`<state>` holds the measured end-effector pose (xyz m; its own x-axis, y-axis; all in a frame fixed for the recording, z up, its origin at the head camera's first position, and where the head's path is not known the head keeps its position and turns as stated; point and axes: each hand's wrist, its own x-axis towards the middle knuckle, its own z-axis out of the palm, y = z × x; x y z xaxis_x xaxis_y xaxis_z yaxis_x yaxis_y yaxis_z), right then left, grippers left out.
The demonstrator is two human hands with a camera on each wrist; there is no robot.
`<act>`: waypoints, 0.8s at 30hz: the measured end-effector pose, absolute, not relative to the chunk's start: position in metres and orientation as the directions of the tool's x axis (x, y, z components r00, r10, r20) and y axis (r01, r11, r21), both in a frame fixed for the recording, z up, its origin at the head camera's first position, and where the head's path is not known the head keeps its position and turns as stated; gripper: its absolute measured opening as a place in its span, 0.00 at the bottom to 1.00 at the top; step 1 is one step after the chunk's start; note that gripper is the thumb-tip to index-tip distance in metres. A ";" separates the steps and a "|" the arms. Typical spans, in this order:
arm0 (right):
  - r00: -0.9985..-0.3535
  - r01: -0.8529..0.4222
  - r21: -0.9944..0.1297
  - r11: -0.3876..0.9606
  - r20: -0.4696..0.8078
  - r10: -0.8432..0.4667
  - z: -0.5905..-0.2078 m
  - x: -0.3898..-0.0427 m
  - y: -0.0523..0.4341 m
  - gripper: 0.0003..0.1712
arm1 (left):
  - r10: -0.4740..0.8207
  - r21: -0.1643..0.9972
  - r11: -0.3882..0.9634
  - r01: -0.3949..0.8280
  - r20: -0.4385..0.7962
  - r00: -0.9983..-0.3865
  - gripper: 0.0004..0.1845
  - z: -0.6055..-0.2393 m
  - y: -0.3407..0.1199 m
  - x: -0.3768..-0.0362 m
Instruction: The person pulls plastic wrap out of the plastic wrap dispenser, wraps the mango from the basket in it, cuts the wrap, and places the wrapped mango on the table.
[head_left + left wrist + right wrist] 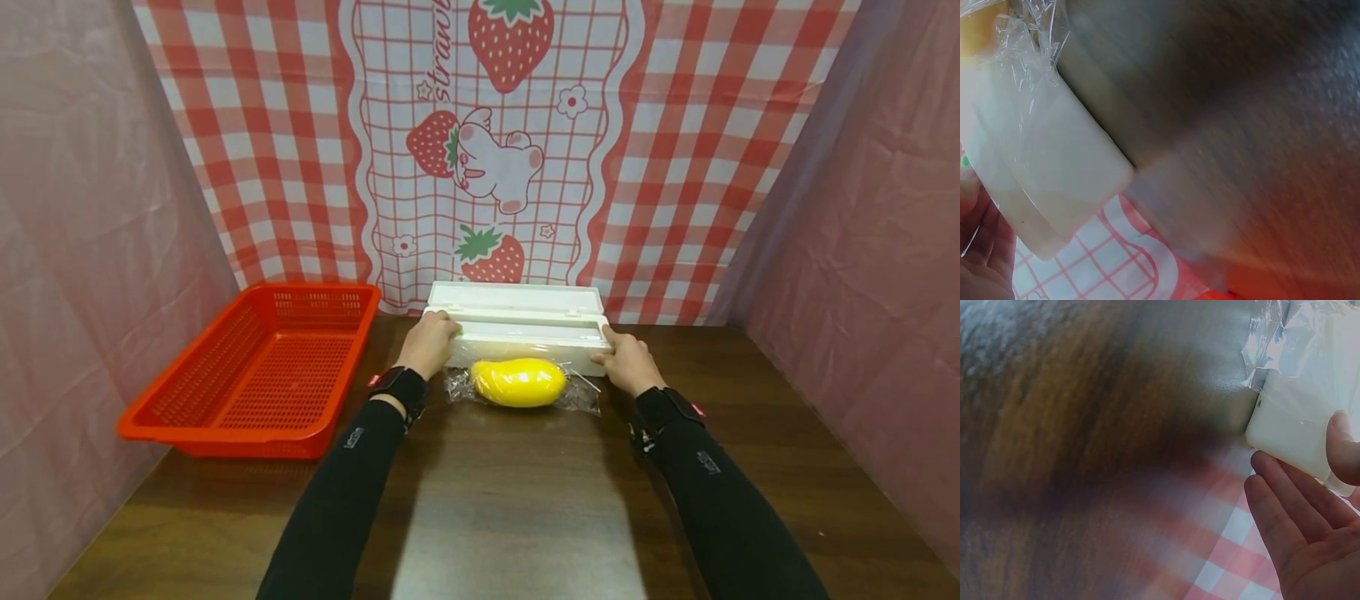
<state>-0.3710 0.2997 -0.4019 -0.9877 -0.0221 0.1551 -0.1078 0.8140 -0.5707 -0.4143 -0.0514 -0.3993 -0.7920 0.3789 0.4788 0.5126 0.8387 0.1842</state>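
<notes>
Your left hand [429, 342] rests on the left end of the white cling-film box [517, 327], fingers laid over its top front edge, and your right hand [627, 362] is at the box's right end with the fingers lying fairly straight alongside it and the thumb touching its corner. Between your two hands, just in front of the box on the bench [510, 500], lies the yellow mango [517, 382] on a sheet of clear film [581, 393]. Well off to the left of your left hand sits the red basket [258, 371].
</notes>
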 end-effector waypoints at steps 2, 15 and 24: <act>-0.987 -0.110 -0.570 0.814 0.158 -0.022 -0.402 -0.371 0.299 0.41 | 0.379 0.189 0.836 0.516 0.481 -0.791 0.15 -0.399 -0.053 -0.414; -0.986 -0.112 -0.560 0.821 0.165 -0.021 -0.403 -0.372 0.302 0.41 | 0.358 0.198 0.845 0.497 0.481 -0.800 0.13 -0.402 -0.062 -0.417; -0.986 -0.112 -0.557 0.823 0.166 -0.022 -0.405 -0.373 0.302 0.41 | 0.351 0.150 0.865 0.479 0.501 -0.791 0.13 -0.402 -0.063 -0.415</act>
